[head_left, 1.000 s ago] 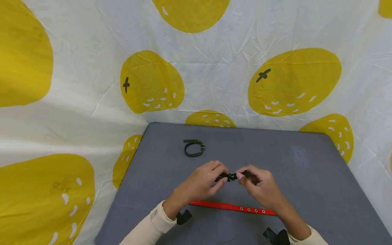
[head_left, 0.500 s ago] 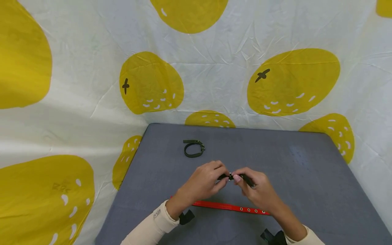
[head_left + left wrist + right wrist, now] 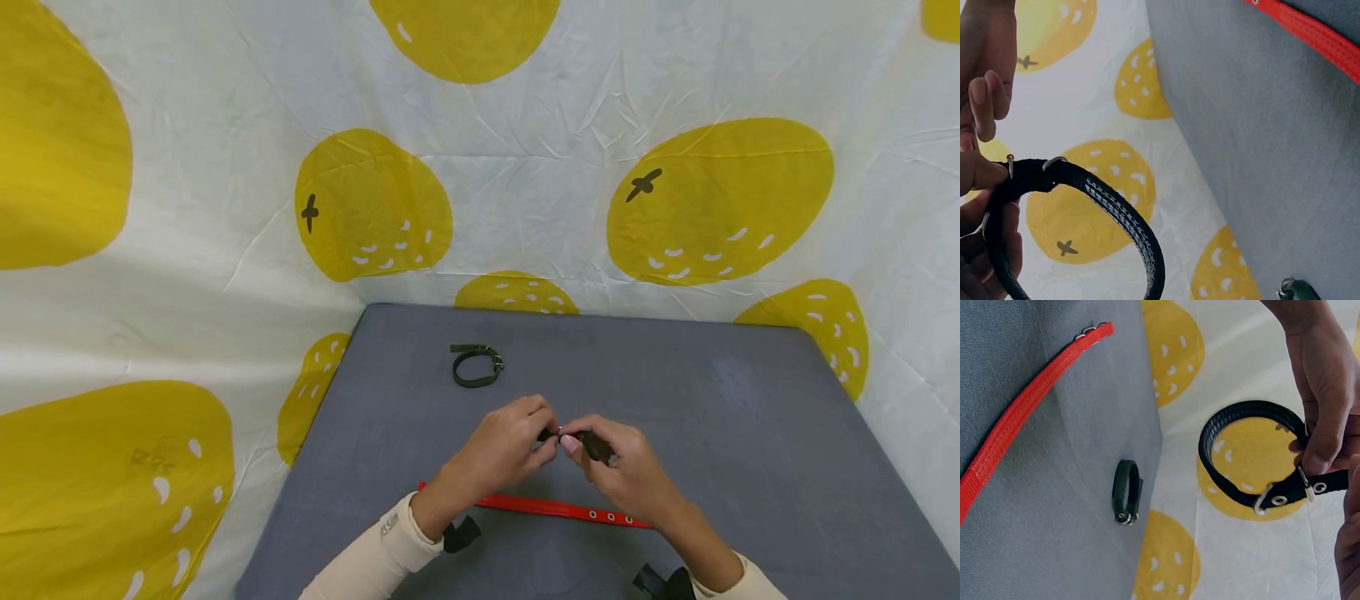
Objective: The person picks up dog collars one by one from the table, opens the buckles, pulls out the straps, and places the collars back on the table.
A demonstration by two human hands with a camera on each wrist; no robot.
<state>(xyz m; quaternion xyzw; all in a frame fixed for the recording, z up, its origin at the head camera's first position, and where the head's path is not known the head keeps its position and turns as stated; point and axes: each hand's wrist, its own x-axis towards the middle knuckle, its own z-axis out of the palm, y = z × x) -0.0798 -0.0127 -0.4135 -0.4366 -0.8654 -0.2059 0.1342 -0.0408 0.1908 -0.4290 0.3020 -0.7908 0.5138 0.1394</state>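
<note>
You have the black collar (image 3: 1207, 445) raised above the middle of the table (image 3: 690, 400), off its surface and well clear of the far edge. The grip of your left hand (image 3: 508, 442) pinches the band; that of your right hand (image 3: 626, 454) pinches it too, fingertips nearly meeting yours on the left. I'd judge what matters most is the metal fitting (image 3: 1307, 484): it sits right in that narrow gap, with eyelets on either side, and the free end (image 3: 1335, 480) runs past it toward your right fingers. Neither hand is plainly nearer. The short stretch between your fingertips runs roughly along the far edge; the loop bows out on the table side. The red strap (image 3: 536, 506) lies nearer you, and the green collar (image 3: 472, 383) sits toward the far left corner.
</note>
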